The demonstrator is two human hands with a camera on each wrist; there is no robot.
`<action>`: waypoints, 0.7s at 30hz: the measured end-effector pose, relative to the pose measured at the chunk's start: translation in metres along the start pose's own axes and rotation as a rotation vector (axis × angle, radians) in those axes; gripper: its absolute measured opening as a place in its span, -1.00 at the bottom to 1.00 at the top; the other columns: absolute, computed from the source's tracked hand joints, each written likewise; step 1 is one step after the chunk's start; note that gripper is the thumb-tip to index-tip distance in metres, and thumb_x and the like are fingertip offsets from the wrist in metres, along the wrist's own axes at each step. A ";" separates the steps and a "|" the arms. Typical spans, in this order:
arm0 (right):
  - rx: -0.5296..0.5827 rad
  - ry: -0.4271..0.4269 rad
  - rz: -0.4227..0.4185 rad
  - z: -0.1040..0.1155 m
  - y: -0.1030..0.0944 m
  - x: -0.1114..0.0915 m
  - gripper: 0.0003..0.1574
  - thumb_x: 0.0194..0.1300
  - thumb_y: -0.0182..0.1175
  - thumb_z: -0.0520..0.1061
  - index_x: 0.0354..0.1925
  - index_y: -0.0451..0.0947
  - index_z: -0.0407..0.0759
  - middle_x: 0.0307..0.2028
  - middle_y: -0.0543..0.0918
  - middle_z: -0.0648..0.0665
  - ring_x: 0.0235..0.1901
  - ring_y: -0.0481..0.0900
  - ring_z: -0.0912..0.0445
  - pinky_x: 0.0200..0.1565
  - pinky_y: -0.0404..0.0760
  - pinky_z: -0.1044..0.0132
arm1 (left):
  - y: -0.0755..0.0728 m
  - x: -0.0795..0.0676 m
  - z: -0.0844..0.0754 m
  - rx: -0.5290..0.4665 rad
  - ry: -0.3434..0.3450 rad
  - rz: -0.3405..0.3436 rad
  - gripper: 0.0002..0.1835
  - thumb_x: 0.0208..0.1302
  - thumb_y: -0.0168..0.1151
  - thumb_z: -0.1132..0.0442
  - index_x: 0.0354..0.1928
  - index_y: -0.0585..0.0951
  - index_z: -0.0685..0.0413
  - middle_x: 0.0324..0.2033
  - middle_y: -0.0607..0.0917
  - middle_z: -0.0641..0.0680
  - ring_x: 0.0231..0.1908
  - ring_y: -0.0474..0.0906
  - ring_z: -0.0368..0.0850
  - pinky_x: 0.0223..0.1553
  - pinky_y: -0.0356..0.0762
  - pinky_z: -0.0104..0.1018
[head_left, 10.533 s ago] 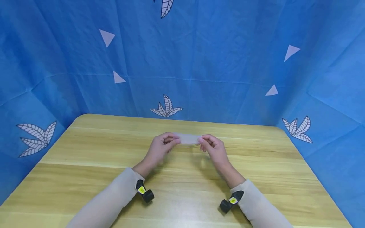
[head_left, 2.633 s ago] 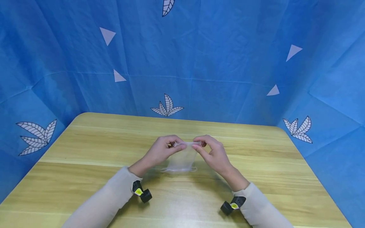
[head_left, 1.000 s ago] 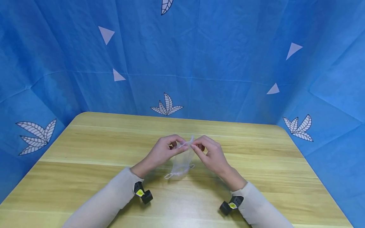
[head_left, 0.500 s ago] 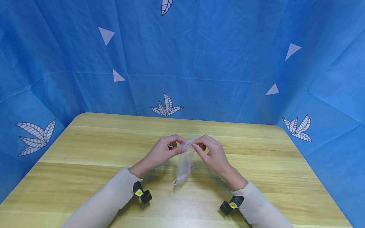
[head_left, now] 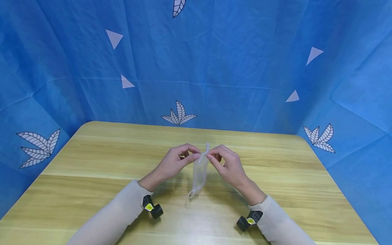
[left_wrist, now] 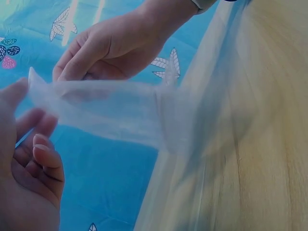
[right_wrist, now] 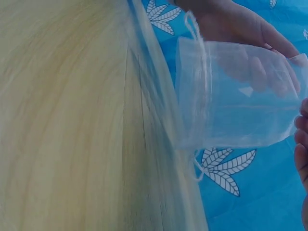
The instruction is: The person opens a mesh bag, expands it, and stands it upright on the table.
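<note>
A sheer white drawstring pouch (head_left: 200, 172) hangs between my hands above the table, its corded end downward. My left hand (head_left: 179, 158) pinches its upper edge between thumb and fingers. On the other side, my right hand (head_left: 228, 163) pinches the same edge close by. A corner of the fabric pokes up between the two hands. In the right wrist view the pouch (right_wrist: 240, 96) looks see-through, and a white cord (right_wrist: 195, 29) loops out at each side of its gathered end. Nothing shows inside it.
A light wood-grain table (head_left: 107, 156) lies under both arms. Behind it and at the sides hangs a blue cloth (head_left: 232, 61) with leaf and triangle prints. A small black camera (head_left: 157, 211) sits at the left wrist and another camera (head_left: 243, 223) at the right.
Earliest, both hands held a short pale strip stretched between them; later the pouch hung broad and facing forward. Over the last second it has turned more edge-on, its upper corner rising between the hands.
</note>
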State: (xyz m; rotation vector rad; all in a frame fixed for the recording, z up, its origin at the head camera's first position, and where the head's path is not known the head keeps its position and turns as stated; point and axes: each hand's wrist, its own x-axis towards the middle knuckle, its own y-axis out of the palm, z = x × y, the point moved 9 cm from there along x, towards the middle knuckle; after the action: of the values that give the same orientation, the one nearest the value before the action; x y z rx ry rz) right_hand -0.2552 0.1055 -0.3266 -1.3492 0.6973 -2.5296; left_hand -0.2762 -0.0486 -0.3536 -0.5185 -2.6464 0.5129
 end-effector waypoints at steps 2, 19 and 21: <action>0.006 -0.004 -0.001 0.000 0.000 0.000 -0.97 0.36 0.24 -0.20 -0.24 0.61 -0.15 -0.38 0.59 0.01 -0.43 0.42 0.19 -0.44 0.43 0.31 | 0.000 0.000 0.000 0.002 -0.001 -0.002 -0.74 0.41 0.18 0.00 -0.01 0.66 -0.09 -0.34 0.65 -0.10 -0.43 0.44 -0.08 -0.49 0.35 -0.32; 0.037 -0.040 0.003 0.007 0.003 0.001 -0.90 0.28 0.29 -0.32 -0.22 0.60 -0.19 -0.39 0.59 -0.04 -0.45 0.41 0.17 -0.46 0.42 0.30 | 0.006 0.001 0.005 0.002 -0.029 0.039 -0.68 0.39 0.18 -0.05 0.06 0.66 -0.13 -0.29 0.68 -0.13 -0.45 0.46 -0.10 -0.56 0.41 -0.34; 0.032 -0.035 0.015 0.007 0.005 0.000 -0.88 0.28 0.28 -0.33 -0.21 0.60 -0.18 -0.39 0.59 -0.03 -0.46 0.40 0.18 -0.48 0.43 0.24 | 0.007 0.001 0.005 0.000 -0.021 0.049 -0.71 0.38 0.21 -0.02 0.03 0.66 -0.12 -0.28 0.68 -0.13 -0.43 0.47 -0.09 -0.55 0.43 -0.33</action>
State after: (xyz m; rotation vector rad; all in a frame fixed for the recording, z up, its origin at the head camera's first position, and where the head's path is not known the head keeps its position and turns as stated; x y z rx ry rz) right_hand -0.2500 0.0989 -0.3257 -1.3687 0.6552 -2.4887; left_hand -0.2771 -0.0434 -0.3607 -0.5826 -2.6593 0.5354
